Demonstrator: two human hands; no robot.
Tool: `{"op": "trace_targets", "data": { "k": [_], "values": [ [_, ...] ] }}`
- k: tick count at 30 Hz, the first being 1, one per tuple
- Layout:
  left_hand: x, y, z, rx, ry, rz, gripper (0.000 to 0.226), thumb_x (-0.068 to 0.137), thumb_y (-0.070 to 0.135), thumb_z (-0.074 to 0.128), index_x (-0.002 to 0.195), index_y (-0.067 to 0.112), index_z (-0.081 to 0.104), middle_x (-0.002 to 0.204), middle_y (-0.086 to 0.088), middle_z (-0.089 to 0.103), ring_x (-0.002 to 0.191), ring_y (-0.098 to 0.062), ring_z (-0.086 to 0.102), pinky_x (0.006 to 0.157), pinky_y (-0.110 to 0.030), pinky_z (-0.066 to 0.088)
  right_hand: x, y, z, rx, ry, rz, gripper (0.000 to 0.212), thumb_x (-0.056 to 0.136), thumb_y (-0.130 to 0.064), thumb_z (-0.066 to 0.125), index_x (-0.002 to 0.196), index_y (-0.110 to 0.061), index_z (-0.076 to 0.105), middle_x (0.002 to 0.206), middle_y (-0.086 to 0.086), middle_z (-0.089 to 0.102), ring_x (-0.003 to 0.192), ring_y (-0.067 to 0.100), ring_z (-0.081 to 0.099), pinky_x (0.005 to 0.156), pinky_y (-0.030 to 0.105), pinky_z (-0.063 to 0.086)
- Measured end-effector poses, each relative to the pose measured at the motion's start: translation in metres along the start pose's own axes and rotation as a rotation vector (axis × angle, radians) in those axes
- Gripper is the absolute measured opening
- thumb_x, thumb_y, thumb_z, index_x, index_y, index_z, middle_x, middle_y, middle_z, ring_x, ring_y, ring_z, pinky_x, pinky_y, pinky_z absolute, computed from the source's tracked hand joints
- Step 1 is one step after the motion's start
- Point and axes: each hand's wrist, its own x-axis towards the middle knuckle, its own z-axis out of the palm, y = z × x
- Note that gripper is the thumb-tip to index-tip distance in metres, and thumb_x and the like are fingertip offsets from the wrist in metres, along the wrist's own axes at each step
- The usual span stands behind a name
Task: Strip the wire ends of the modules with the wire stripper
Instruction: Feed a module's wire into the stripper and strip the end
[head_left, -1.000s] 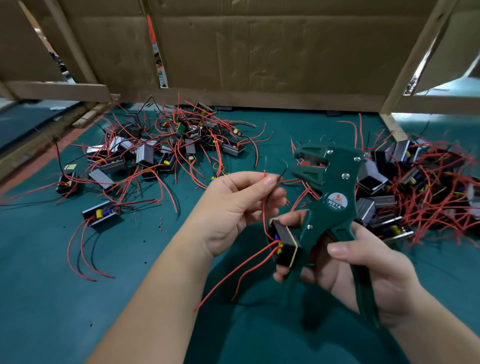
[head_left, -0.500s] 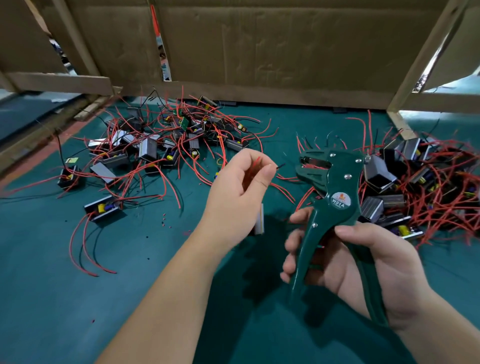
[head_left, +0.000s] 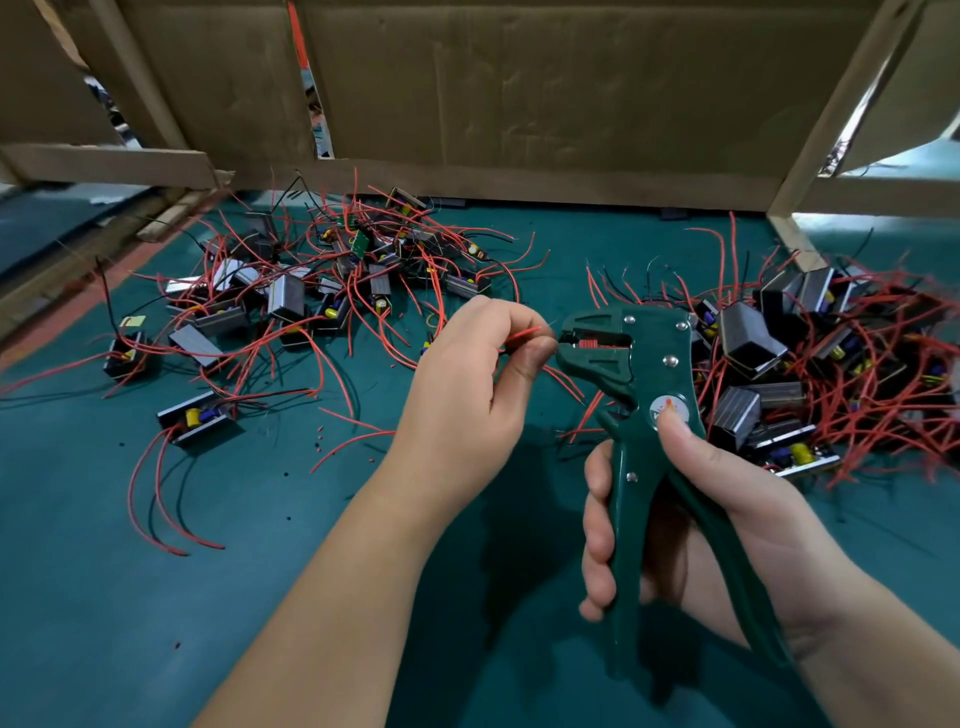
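**One head-worn view, forward and down**

We're watching through a single wide-angle camera on the person's head, facing forward and tilted down. It sits close over the hands, with the left hand (head_left: 467, 395) and right hand (head_left: 691, 519) large in mid-frame. Beyond them the green surface (head_left: 156, 597) runs to its far edge, where a cardboard wall (head_left: 519, 93) closes off the top.

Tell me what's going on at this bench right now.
A person is stripping module wires. The left hand pinches a red wire and points its end at the mouth of the green wire stripper, which the right hand grips by the handles. Whether the tip is inside yet is unclear. A left pile and a right pile of modules lie on the green table.
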Motion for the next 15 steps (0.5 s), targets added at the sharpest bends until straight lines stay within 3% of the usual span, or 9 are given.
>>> {"op": "trace_targets", "data": {
  "k": [9, 15],
  "values": [
    [0.0026, -0.0010, -0.0048, 0.066, 0.011, 0.079, 0.010, 0.094, 0.009, 0.052, 0.091, 0.006, 0.061, 0.083, 0.019, 0.043, 0.075, 0.006, 0.042, 0.070, -0.008, 0.030, 0.0006, -0.0003, 0.0009, -0.039, 0.014, -0.009, 0.056, 0.068, -0.056, 0.076, 0.086, -0.004, 0.065, 0.074, 0.022, 0.059, 0.063, 0.035, 0.061, 0.065, 0.048, 0.053],
    [0.0001, 0.0003, -0.0002, -0.034, -0.012, 0.006, 0.005, 0.095, 0.020, 0.051, 0.097, 0.018, 0.055, 0.080, 0.016, 0.049, 0.069, 0.002, 0.046, 0.066, -0.010, 0.034, 0.0016, 0.0043, 0.0024, -0.080, 0.122, -0.053, 0.057, 0.063, -0.060, 0.077, 0.078, -0.007, 0.063, 0.067, 0.021, 0.056, 0.055, 0.033, 0.058, 0.058, 0.046, 0.051]
  ]
}}
